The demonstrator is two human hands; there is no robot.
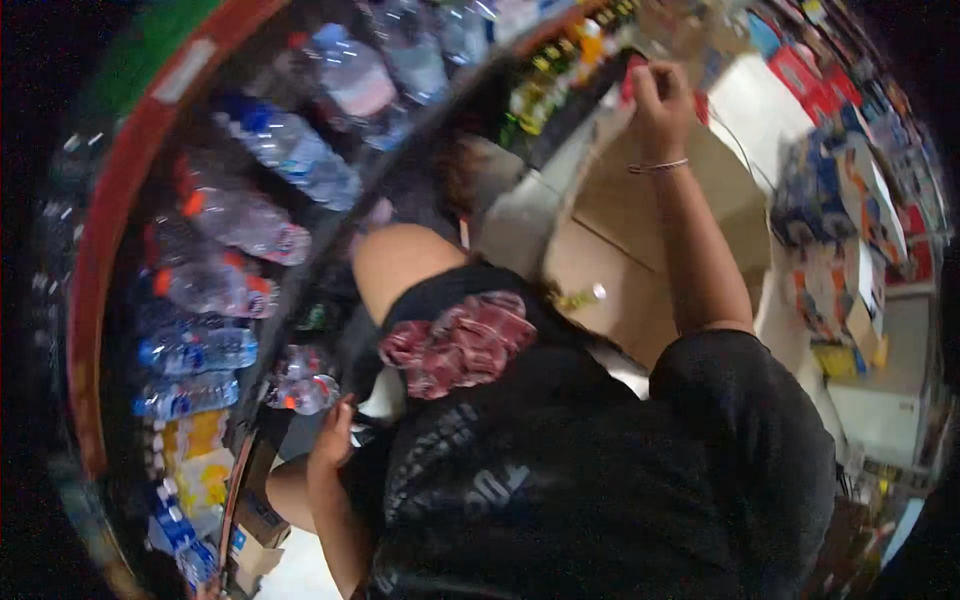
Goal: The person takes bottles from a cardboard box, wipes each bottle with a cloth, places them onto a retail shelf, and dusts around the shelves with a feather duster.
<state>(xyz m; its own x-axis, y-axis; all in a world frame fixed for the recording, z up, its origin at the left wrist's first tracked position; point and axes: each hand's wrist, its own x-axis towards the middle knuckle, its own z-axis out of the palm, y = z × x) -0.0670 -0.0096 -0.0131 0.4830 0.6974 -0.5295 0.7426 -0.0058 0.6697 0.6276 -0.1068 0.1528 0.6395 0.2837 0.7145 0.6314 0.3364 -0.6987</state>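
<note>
My right hand (pixel 664 105) is raised above an open cardboard box (pixel 600 259), its fingers curled beside a small red thing (pixel 634 75); blur hides whether it holds that. A small yellow-green item with a shiny spot (pixel 577 298) is inside the box. Low on the left, my left hand (pixel 334 442) is by my thigh, next to something dark; its grip is unclear. A crumpled red patterned cloth (pixel 469 341) is at my waist, against a black shirt. Plastic bottles (pixel 300 161) lie on a dark shelf to the left, several with blue or orange-red caps.
A red shelf edge (pixel 94 300) curves along the left. Yellow-labelled packs (pixel 202 465) stand lower on that shelf, near a small carton (pixel 259 525). Shiny yellow-green packets (pixel 532 94) are at the top. Stacked blue and orange packs (pixel 821 195) stand on the right, by a white cabinet (pixel 877 420).
</note>
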